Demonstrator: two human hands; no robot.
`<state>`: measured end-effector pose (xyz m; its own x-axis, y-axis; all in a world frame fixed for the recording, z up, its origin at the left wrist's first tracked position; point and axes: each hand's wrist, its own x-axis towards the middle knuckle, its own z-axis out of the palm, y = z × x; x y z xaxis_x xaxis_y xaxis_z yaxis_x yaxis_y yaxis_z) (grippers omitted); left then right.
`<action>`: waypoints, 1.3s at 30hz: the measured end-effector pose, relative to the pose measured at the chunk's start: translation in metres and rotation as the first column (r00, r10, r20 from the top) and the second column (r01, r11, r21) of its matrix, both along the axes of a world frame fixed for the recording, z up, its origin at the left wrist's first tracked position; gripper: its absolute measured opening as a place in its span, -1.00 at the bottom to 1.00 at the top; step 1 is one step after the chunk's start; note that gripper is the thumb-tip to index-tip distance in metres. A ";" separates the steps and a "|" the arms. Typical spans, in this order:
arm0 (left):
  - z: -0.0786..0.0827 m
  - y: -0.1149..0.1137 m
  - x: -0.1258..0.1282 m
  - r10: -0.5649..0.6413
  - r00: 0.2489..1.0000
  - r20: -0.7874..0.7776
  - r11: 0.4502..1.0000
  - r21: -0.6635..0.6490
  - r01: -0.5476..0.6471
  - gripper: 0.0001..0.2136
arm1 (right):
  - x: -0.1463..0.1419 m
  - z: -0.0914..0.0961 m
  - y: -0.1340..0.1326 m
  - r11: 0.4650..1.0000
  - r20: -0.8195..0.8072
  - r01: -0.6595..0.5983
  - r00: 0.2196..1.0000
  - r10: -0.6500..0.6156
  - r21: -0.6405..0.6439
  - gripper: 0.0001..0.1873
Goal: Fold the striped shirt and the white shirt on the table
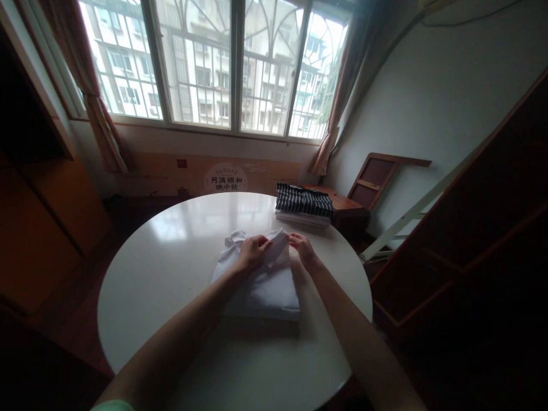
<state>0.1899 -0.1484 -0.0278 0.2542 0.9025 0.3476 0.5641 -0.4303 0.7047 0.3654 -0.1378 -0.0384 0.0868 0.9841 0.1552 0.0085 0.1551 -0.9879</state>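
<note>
A folded white shirt [269, 294] lies on the round white table [145, 274], its collar toward the window side. My left hand [253, 251] is at the middle of the collar with its fingers curled and closed on the fabric; the fingertips are partly hidden. At the collar's right corner, my right hand [302, 248] pinches the edge of the cloth between thumb and fingers. The body of the shirt rests flat below both hands, with my left forearm passing over its left side.
Folded clothes, with a black-and-white striped garment [303, 200] on top, are stacked at the table's far right edge. Behind them stands a low wooden cabinet [338, 201]. A white ladder [396, 231] leans at the right. Barred windows [199, 74] are at the back.
</note>
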 end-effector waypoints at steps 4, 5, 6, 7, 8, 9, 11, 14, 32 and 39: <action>-0.008 -0.002 -0.005 0.069 0.996 -0.058 0.995 0.077 -0.065 -0.77 | -0.001 -0.005 0.004 0.999 0.091 0.034 0.995 -0.035 0.015 -0.72; -0.007 -0.003 -0.007 0.090 0.990 -0.105 0.990 0.115 -0.077 -0.74 | -0.002 -0.007 0.005 0.998 0.120 0.063 0.991 -0.066 0.028 -0.71; -0.006 -0.003 -0.008 0.100 0.983 -0.157 0.985 0.155 -0.076 -0.70 | -0.002 -0.010 0.006 0.994 0.146 0.096 0.984 -0.102 0.044 -0.71; -0.003 -0.003 -0.011 0.100 0.973 -0.208 0.980 0.192 -0.060 -0.65 | -0.003 -0.013 0.007 0.990 0.171 0.127 0.976 -0.136 0.061 -0.71; -0.001 -0.002 -0.014 0.096 0.963 -0.252 0.974 0.225 -0.038 -0.61 | -0.003 -0.016 0.007 0.986 0.196 0.151 0.967 -0.163 0.077 -0.70; 0.002 0.000 -0.019 0.093 0.954 -0.284 0.966 0.257 -0.018 -0.59 | -0.003 -0.018 0.008 0.982 0.220 0.165 0.958 -0.182 0.091 -0.70; 0.005 0.007 -0.031 0.114 0.949 -0.294 0.947 0.322 -0.014 -0.61 | -0.003 -0.019 0.007 0.977 0.260 0.182 0.943 -0.205 0.111 -0.69; 0.003 0.022 -0.057 0.222 0.961 -0.165 0.917 0.369 -0.149 -0.69 | 0.002 -0.013 0.005 0.980 0.231 0.193 0.953 -0.197 0.041 -0.71; -0.019 0.044 -0.107 0.202 0.916 0.345 0.967 -0.221 -0.130 -0.67 | 0.012 -0.009 0.005 0.985 0.381 0.164 0.908 -0.172 0.056 -0.83; -0.016 0.043 -0.117 0.151 0.975 0.163 0.962 -0.251 -0.107 -0.73 | 0.015 0.002 -0.004 0.997 0.370 0.002 0.929 0.028 -0.081 -0.75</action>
